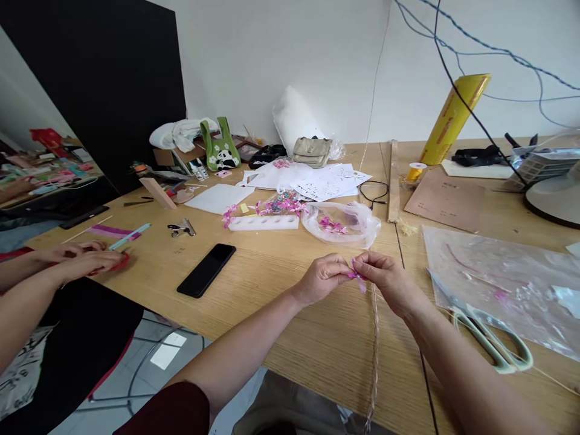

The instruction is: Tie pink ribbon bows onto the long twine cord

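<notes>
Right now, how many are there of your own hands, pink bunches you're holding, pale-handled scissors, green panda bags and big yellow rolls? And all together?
Own hands: 2, the left hand and the right hand
Held pink bunch: 1
Pale-handled scissors: 1 pair
Green panda bag: 1
Big yellow roll: 1
Total: 6

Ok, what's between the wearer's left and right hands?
Head view: a small pink ribbon-like piece, pinched between the left hand and the right hand.
</notes>
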The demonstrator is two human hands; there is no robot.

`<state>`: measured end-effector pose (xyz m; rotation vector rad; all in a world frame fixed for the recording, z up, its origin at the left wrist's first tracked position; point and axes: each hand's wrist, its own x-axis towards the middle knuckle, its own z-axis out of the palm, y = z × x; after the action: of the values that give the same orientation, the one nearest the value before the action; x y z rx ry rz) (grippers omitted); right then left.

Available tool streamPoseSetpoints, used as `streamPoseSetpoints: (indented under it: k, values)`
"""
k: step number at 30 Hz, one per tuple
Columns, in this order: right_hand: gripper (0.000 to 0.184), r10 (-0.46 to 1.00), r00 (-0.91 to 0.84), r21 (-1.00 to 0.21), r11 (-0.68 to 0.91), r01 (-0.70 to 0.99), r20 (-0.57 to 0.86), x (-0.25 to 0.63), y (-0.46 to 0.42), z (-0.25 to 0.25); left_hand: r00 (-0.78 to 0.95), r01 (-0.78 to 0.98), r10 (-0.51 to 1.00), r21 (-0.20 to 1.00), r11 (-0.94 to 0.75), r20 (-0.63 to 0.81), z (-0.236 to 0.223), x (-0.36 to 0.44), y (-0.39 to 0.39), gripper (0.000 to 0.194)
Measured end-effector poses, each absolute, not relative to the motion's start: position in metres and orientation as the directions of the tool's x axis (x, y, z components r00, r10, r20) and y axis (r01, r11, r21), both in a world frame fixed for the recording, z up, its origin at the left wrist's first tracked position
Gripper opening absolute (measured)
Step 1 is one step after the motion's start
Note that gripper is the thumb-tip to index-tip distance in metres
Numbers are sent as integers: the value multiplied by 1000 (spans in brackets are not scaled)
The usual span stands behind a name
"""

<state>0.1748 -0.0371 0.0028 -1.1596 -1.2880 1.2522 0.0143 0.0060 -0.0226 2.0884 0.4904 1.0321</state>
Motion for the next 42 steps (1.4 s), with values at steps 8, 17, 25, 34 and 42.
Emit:
streamPoseSetpoints:
  k: [8, 17, 25, 34, 42]
  values:
    - [14, 870, 20, -730, 401, 554, 493, 173, -43, 2, 426, 147, 683, 699, -700, 594, -25, 13, 7, 17]
    - [21, 706, -241, -262, 524, 811, 666, 157, -44, -11, 362, 161, 738, 742, -651, 569, -35, 17, 8, 16]
    - [16, 704, -278, -225, 531, 817, 653, 163, -40, -10, 354, 54, 837, 884, -465, 418, -32, 20, 6, 17]
    - [21, 690, -286, -207, 538, 817, 665, 164, -40, -11, 327, -119, 898, 956, -269, 294, -35, 22, 7, 17]
    - [18, 693, -8, -455, 483, 748, 721, 166, -45, -4, 205, -372, 961, 923, -96, 183, -37, 19, 15, 10]
